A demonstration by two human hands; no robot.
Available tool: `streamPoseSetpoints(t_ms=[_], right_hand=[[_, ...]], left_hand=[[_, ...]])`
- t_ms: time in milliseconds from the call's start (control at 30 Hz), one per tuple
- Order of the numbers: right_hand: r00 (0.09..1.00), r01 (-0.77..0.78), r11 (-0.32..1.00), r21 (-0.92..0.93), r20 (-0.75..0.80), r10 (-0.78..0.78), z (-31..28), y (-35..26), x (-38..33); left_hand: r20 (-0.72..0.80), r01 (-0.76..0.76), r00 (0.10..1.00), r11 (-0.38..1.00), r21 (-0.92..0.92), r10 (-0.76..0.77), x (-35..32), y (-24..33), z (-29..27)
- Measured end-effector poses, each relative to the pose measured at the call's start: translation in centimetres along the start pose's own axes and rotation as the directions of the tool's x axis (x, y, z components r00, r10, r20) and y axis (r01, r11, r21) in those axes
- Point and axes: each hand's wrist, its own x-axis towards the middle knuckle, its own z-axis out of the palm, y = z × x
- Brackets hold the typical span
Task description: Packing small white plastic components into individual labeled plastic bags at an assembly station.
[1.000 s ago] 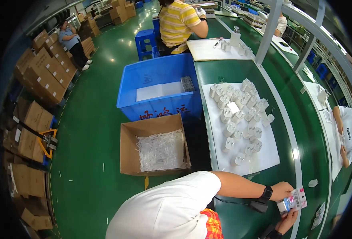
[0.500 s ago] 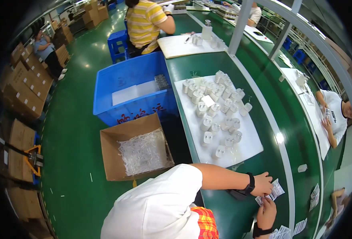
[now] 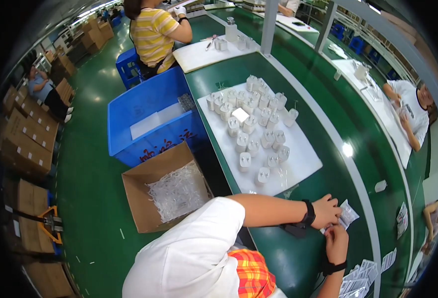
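Near the front of the green bench, both my hands meet at a small clear plastic packet with printed white content. My left hand comes in from the left, a black band on its wrist, and its bent fingers grip the packet's upper side. Close below it, my right hand has its fingers pinched together on the packet's lower end. The fingers partly cover the packet. Beside my right wrist lies a pile of similar printed flat packets.
Several white blocky pieces with metal pins stand on a white foam sheet. Left of the bench are a cardboard box of clear plastic bits and a blue bin. A co-worker in yellow stripes sits beyond; another works across.
My view has shifted, so the bench scene sits further left. My right hand has moved up closer to my left hand, and both still hold the packet.
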Motion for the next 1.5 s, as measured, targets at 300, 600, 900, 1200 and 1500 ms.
streamPoseSetpoints(t_ms=[300,600,900,1200,1500], right_hand=[[0.977,0.205,0.978,0.047,-0.065,-0.202,-7.1,3.2,-12.7],[0.105,-0.632,0.5,0.592,-0.573,0.812,2.0,11.1,-56.6],[0.399,-0.615,0.771,0.167,-0.777,0.486,-7.3,0.9,-26.7],[0.959,-0.265,0.956,-0.121,-0.133,0.249,-0.5,6.8,4.8],[0.753,-0.331,0.861,0.386,-0.442,0.488,-6.7,10.9,11.9]], left_hand=[[0.004,-0.078,0.997,0.987,-0.142,0.079,-0.3,-0.6,-0.5],[0.061,0.009,0.998,0.99,-0.144,0.0,1.1,0.1,-3.8],[0.049,-0.06,0.997,0.996,-0.065,0.063,1.6,1.0,-3.3],[0.05,0.187,0.98,0.976,0.111,-0.194,0.7,-0.5,-4.2],[-0.005,0.249,0.968,0.955,0.158,-0.251,0.6,-3.7,-2.9]])
